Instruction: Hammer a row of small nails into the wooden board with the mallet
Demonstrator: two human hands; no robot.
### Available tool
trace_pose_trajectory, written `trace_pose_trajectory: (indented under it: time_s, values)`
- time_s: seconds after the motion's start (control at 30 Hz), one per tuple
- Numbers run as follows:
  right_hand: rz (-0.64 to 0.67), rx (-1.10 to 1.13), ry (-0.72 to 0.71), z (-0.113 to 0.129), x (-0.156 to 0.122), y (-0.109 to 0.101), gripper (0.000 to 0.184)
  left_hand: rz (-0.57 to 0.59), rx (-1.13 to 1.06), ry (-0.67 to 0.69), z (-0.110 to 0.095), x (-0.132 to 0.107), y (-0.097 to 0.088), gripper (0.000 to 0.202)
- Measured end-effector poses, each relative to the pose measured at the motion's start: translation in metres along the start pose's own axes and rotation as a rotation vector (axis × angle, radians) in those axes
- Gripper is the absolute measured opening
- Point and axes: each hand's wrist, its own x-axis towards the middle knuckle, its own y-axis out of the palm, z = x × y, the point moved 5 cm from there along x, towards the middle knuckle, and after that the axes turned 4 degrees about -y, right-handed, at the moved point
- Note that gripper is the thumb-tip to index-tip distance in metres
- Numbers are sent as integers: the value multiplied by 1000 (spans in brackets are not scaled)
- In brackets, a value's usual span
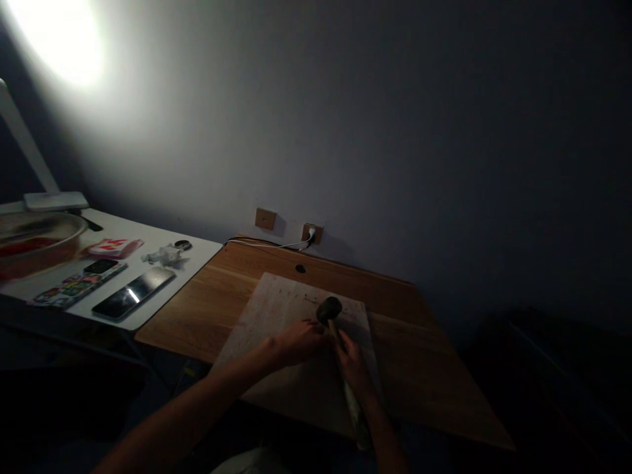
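A rubber mallet with a dark head [329,309] and a long pale handle [353,411] is over a light wooden board [281,316]. My right hand [351,361] is wrapped round the handle, close below the head. My left hand [302,339] is low over the board, just left of the mallet, with its fingers curled down; what they hold, if anything, is hidden in the dim light. Several small dark marks or nails [311,299] stand in a row along the board's far part, too small to make out.
The board lies on a brown wooden table [415,349]. On the white table [148,319] at left are a phone [134,293], a patterned case [79,284], a red-and-white packet [116,247], crumpled wrapping [165,255], a clear bowl [69,230] and a lamp [56,199]. A plugged cable [276,246] runs along the wall.
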Motion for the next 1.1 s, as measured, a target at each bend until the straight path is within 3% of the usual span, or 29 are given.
trace_pose_trajectory:
  time_s: [0.17, 0.3, 0.43, 0.53, 0.83, 1.0, 1.1]
  values:
    - [52, -22, 3, 12, -4, 3, 56, -44, -234, -135, 25, -3, -12, 12]
    - [84, 3, 184, 10, -10, 7, 62, -160, -334, -357, 75, -12, -20, 15]
    - [89, 48, 160, 15, -12, 9, 55, -256, -318, -530, 124, -19, -18, 22]
    - [97, 45, 156, 16, -12, 9, 50, -258, -331, -589, 145, -18, -12, 30]
    - [86, 61, 194, 15, -13, 9, 54, -224, -381, -548, 157, -10, 6, 30]
    - [96, 66, 200, 15, -13, 9, 56, -351, -323, -591, 162, -13, 6, 25]
    - [82, 68, 206, 15, -13, 9, 55, -348, -372, -606, 163, -13, 5, 27]
